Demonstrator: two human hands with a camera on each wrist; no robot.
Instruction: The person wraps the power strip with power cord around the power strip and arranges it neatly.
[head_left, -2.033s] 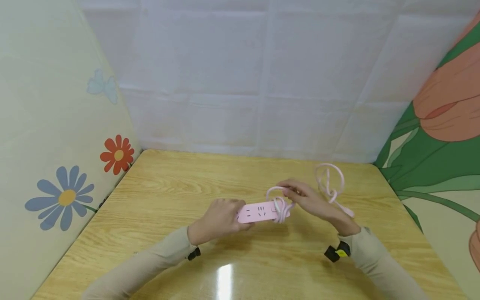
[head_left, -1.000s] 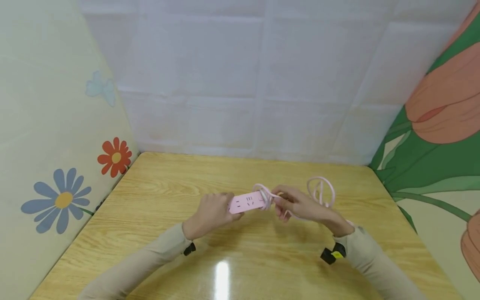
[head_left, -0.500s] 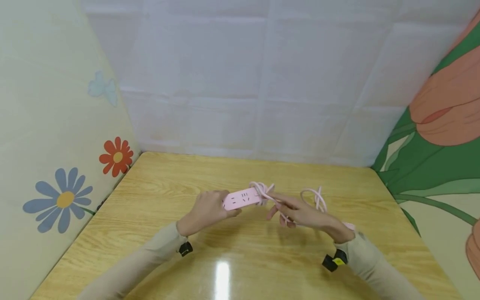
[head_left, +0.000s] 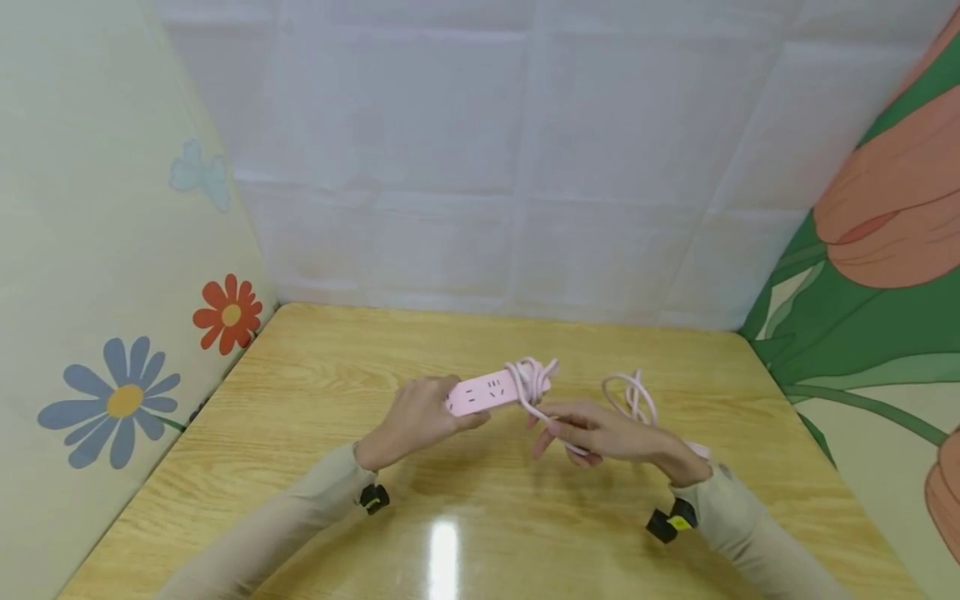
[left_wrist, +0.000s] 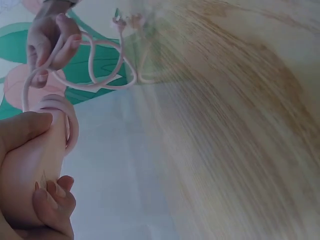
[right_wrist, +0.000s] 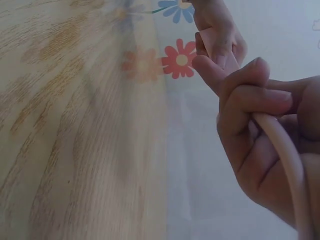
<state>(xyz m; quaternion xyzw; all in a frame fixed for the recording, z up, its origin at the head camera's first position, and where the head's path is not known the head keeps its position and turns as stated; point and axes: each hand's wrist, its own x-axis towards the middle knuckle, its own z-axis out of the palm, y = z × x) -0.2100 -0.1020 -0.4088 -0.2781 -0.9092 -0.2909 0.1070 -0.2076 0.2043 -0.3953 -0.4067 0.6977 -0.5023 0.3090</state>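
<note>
My left hand [head_left: 416, 419] grips one end of a pink power strip [head_left: 480, 393], holding it up over the table with its sockets showing in the head view. Several turns of pink cord [head_left: 531, 379] wrap its far end. My right hand [head_left: 600, 432] pinches the cord just beyond those turns; in the right wrist view the cord [left_wrist: 25, 95] runs on through the curled fingers [right_wrist: 265, 100]. Past the right hand, a loose loop of the cord [head_left: 632, 396] hangs toward the plug end [head_left: 697, 450], partly hidden behind the right wrist.
The wood-grain table [head_left: 360, 350] lies beneath both hands. A white cloth [head_left: 397, 233] stands behind it. Side panels with painted flowers [head_left: 123, 402] and leaves [head_left: 885, 333] border it left and right. Each wrist wears a small black camera [head_left: 663, 525].
The power strip has moved a little left and tilted up at its wrapped end. My right hand has brought the cord over the strip and down its near side. The loose loop has dropped and shrunk.
</note>
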